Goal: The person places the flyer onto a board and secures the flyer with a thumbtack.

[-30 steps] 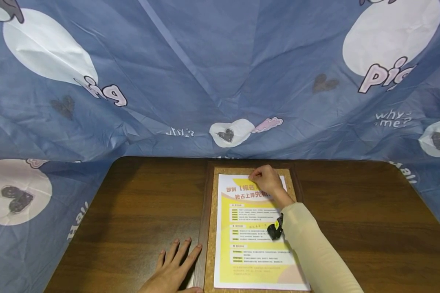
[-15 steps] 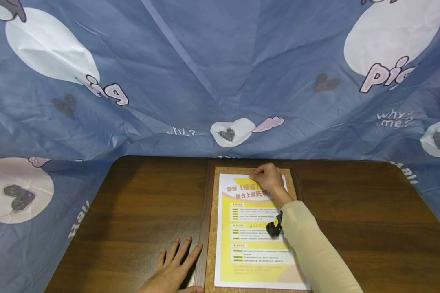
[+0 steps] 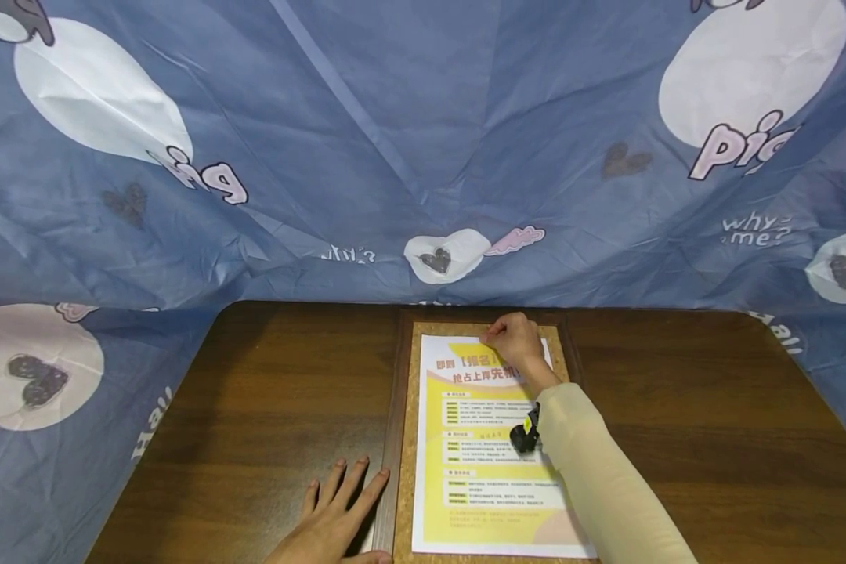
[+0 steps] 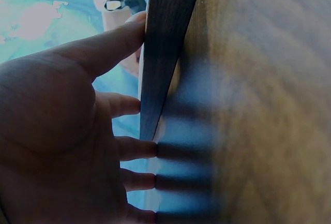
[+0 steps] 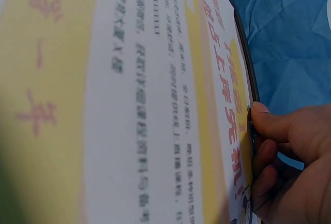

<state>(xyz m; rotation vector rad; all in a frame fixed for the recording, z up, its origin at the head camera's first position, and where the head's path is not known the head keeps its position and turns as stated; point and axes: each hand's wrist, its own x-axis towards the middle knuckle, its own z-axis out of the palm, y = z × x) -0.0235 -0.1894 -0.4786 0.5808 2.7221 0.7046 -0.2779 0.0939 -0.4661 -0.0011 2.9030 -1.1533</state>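
A yellow and white printed poster lies on a cork board with a dark wooden frame. At the poster's top edge, my right hand has its thumb and curled fingers pinched together. Something tiny and dark, pin-like, shows by the thumb tip in the right wrist view; most of it is hidden. My left hand lies with spread, straight fingers beside the board's left side. In the left wrist view its thumb and index finger touch the frame, and the other fingertips rest on the table.
The board lies on a brown wooden table with rounded far corners. Behind it hangs a blue patterned cloth. A black wrist camera on the right arm hangs over the poster.
My right forearm and wrist have shifted slightly left while the fingertips stay at the poster's top edge. The left hand and board hold their places.
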